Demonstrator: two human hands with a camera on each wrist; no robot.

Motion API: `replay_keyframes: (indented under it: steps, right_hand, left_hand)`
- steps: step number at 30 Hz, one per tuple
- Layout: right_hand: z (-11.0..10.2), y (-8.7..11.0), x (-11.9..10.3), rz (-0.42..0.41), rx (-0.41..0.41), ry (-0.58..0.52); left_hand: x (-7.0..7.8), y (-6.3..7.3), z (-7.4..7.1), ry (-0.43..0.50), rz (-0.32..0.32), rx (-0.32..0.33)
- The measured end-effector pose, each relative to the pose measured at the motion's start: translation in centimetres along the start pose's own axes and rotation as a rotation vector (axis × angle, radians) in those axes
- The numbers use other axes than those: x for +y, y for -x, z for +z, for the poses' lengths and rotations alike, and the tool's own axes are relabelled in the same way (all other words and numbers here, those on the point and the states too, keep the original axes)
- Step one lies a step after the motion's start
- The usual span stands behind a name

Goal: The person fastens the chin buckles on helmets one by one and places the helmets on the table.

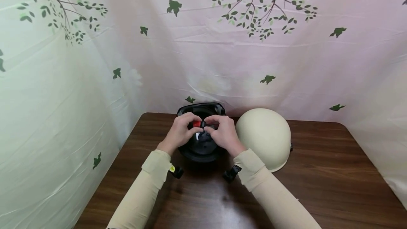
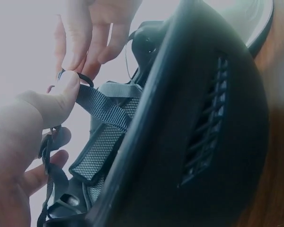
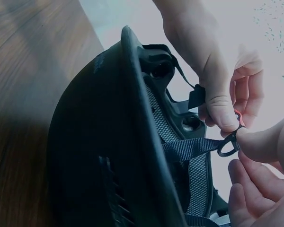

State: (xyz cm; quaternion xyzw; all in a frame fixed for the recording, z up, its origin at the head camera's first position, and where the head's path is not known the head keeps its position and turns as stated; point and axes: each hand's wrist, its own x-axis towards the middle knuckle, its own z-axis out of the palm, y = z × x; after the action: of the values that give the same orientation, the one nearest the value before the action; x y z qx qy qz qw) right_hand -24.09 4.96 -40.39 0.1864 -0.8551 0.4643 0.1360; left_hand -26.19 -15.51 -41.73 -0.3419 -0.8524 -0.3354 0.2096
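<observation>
A black helmet (image 1: 203,153) lies upside down on the table, its opening facing up. Over that opening both hands meet at a chin-strap buckle with a red part (image 1: 196,123). My left hand (image 1: 181,130) pinches the red side between thumb and fingers. From the other side my right hand (image 1: 224,130) pinches the black end, thumb and fingertips close to the left ones. In the right wrist view a black loop of the buckle (image 3: 228,144) shows between the thumbs. Grey webbing strap (image 2: 104,106) runs from it into the helmet, past mesh padding (image 2: 97,153).
A cream helmet (image 1: 264,137) sits dome up just right of the black one, close to the right forearm. Brown wooden table (image 1: 321,158) lies beneath both. A pale curtain (image 1: 206,63) with leaf prints hangs behind the table's back edge.
</observation>
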Motion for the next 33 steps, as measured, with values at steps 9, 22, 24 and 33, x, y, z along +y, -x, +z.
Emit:
replay_keyframes:
  steps: [9, 22, 24, 33]
  right_hand:
    - [0.0, 0.2, 0.2, 0.028, -0.055, 0.004]
    - [-0.7, 0.3, 0.5, 0.007, -0.112, -0.025]
    - [-0.9, 0.4, 0.6, 0.0, -0.127, -0.026]
    - [-1.6, 0.6, 1.2, -0.063, -0.127, -0.03]
  left_hand:
    - [-0.3, 0.3, 0.1, 0.015, -0.026, -0.029]
    - [-0.2, 0.4, 0.0, 0.039, -0.016, -0.026]
    - [0.0, 0.4, 0.0, 0.042, -0.012, -0.028]
    - [0.2, 0.8, -0.6, 0.036, -0.037, -0.044]
